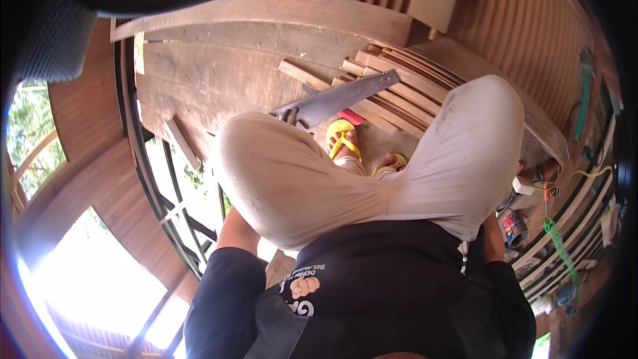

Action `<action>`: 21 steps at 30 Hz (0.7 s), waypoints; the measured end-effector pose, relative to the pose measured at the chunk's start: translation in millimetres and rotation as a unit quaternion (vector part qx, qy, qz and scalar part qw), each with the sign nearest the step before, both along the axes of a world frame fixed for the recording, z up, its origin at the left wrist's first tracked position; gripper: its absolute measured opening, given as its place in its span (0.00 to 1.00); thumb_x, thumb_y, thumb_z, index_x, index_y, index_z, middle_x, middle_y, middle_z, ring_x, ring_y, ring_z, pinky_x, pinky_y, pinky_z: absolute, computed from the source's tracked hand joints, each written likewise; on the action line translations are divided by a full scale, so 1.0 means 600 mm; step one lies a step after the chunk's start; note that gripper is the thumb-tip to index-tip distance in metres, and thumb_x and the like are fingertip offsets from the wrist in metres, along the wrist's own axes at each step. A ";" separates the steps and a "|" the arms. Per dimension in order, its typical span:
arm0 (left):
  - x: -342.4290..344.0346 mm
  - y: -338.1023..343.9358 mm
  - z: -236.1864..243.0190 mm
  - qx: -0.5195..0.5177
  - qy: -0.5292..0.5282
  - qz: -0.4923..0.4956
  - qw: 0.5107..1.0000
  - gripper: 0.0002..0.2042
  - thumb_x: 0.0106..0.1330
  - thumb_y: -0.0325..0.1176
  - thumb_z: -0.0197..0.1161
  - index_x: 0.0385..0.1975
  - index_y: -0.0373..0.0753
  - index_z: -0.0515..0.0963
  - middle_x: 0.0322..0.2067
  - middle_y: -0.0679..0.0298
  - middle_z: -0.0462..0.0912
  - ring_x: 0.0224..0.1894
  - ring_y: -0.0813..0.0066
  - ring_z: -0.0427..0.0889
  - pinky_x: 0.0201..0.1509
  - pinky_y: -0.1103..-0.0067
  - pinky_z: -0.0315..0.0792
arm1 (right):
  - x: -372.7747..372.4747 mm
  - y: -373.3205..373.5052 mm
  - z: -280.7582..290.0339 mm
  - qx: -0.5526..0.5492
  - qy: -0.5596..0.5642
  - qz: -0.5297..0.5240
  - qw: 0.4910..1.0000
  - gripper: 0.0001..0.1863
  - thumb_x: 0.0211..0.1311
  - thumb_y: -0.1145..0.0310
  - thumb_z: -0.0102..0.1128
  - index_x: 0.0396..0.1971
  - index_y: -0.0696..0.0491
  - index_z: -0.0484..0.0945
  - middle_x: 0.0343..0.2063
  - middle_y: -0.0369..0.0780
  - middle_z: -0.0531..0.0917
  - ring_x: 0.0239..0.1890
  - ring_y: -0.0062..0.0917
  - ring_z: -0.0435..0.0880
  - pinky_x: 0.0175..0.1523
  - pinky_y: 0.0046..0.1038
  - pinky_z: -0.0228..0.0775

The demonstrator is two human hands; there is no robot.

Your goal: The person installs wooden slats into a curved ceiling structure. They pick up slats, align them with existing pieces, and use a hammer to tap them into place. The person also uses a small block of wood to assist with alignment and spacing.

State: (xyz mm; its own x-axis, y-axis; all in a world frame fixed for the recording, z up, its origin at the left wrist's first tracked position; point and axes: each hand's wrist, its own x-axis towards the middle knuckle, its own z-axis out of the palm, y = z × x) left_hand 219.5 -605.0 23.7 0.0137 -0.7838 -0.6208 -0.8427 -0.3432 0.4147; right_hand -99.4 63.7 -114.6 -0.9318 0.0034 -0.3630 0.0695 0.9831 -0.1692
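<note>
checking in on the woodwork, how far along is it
Done: strips of wood lie stacked on the floor. In hand: nothing visible; the saw lies on the floor beyond the knees, and both hands are hidden behind the legs. Left: cannot tell from this view.

- Raised knees in beige trousers (372, 173) fill the centre and block a straight reach to the floor.
- Handsaw (339, 101) lies at 12 o'clock, beside the stacked wooden slats (399, 90).
- Bare plank floor (212, 73) at 11 o'clock is open.
- Tool clutter (525, 213) crowds 3 o'clock.
</note>
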 end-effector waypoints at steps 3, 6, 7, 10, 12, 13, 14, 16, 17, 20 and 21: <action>0.021 0.008 0.007 -0.007 -0.029 -0.014 0.999 0.20 0.77 0.44 0.57 0.62 0.39 0.76 0.58 0.58 0.81 0.60 0.67 0.80 0.61 0.70 0.78 | 0.007 -0.005 -0.005 0.000 -0.014 0.007 1.000 0.37 0.61 0.46 0.63 0.69 0.46 0.72 0.72 0.57 0.57 0.73 0.56 0.57 0.75 0.50 0.55; 0.006 0.002 -0.016 -0.002 -0.027 -0.061 0.998 0.21 0.77 0.44 0.58 0.62 0.39 0.76 0.58 0.57 0.81 0.60 0.67 0.80 0.61 0.70 0.78 | 0.009 0.016 0.004 0.015 -0.007 -0.011 1.000 0.36 0.61 0.47 0.63 0.67 0.47 0.73 0.70 0.57 0.59 0.72 0.56 0.59 0.74 0.49 0.57; 0.004 -0.005 -0.034 0.003 -0.006 -0.069 0.998 0.21 0.77 0.44 0.58 0.62 0.39 0.76 0.58 0.57 0.81 0.60 0.67 0.80 0.61 0.70 0.78 | -0.001 0.018 0.009 0.024 0.005 -0.015 1.000 0.36 0.61 0.47 0.63 0.67 0.47 0.73 0.70 0.57 0.60 0.71 0.56 0.60 0.73 0.49 0.58; 0.006 -0.006 -0.062 0.005 0.015 -0.062 0.998 0.21 0.76 0.44 0.59 0.62 0.39 0.76 0.58 0.57 0.81 0.60 0.67 0.80 0.61 0.70 0.78 | -0.052 -0.016 0.019 0.030 0.007 -0.013 0.999 0.35 0.61 0.48 0.63 0.66 0.47 0.74 0.69 0.57 0.62 0.70 0.55 0.62 0.72 0.48 0.59; -0.032 0.005 -0.084 0.014 0.014 -0.079 0.997 0.21 0.76 0.44 0.59 0.62 0.39 0.76 0.58 0.57 0.81 0.60 0.67 0.80 0.61 0.70 0.78 | -0.065 -0.008 0.035 0.032 0.003 -0.034 0.999 0.34 0.60 0.48 0.63 0.65 0.47 0.75 0.68 0.57 0.64 0.69 0.55 0.64 0.71 0.48 0.61; -0.051 0.006 -0.089 0.015 0.012 -0.090 0.996 0.21 0.76 0.44 0.60 0.62 0.39 0.76 0.59 0.57 0.81 0.60 0.67 0.80 0.61 0.70 0.78 | -0.068 -0.005 0.039 0.029 0.000 -0.047 0.998 0.33 0.60 0.49 0.63 0.65 0.47 0.76 0.67 0.57 0.65 0.69 0.54 0.64 0.71 0.48 0.61; -0.061 0.007 -0.091 0.013 0.011 -0.098 0.995 0.21 0.75 0.44 0.60 0.62 0.39 0.76 0.59 0.57 0.80 0.60 0.67 0.80 0.61 0.70 0.78 | -0.070 -0.009 0.037 0.023 -0.005 -0.055 0.998 0.33 0.60 0.49 0.63 0.64 0.47 0.76 0.67 0.57 0.65 0.68 0.54 0.65 0.71 0.48 0.62; -0.054 -0.002 -0.080 0.002 0.003 -0.102 0.995 0.22 0.75 0.44 0.60 0.62 0.39 0.76 0.59 0.56 0.80 0.60 0.67 0.80 0.61 0.71 0.78 | -0.079 -0.033 0.032 0.012 -0.018 -0.052 0.998 0.32 0.60 0.49 0.63 0.63 0.48 0.77 0.66 0.57 0.67 0.67 0.54 0.67 0.70 0.47 0.63; -0.053 -0.006 -0.080 0.002 0.003 -0.103 0.995 0.22 0.75 0.44 0.61 0.62 0.39 0.76 0.59 0.56 0.80 0.60 0.67 0.80 0.61 0.71 0.78 | -0.086 -0.037 0.037 0.012 -0.025 -0.047 0.998 0.32 0.60 0.50 0.63 0.63 0.48 0.77 0.65 0.58 0.68 0.67 0.54 0.68 0.70 0.47 0.64; -0.087 -0.008 -0.060 -0.026 -0.004 -0.122 0.992 0.22 0.74 0.44 0.61 0.62 0.40 0.76 0.59 0.56 0.80 0.61 0.67 0.80 0.61 0.71 0.77 | -0.076 -0.027 0.040 0.003 -0.042 -0.039 0.998 0.31 0.60 0.51 0.63 0.62 0.48 0.79 0.64 0.58 0.70 0.66 0.53 0.70 0.69 0.47 0.66; -0.124 -0.002 -0.059 -0.036 0.005 -0.136 0.990 0.22 0.74 0.44 0.62 0.62 0.40 0.76 0.59 0.56 0.80 0.61 0.67 0.80 0.61 0.71 0.77 | -0.062 -0.007 0.044 0.003 -0.049 -0.049 0.998 0.30 0.60 0.51 0.62 0.61 0.48 0.79 0.63 0.58 0.71 0.65 0.53 0.71 0.68 0.46 0.66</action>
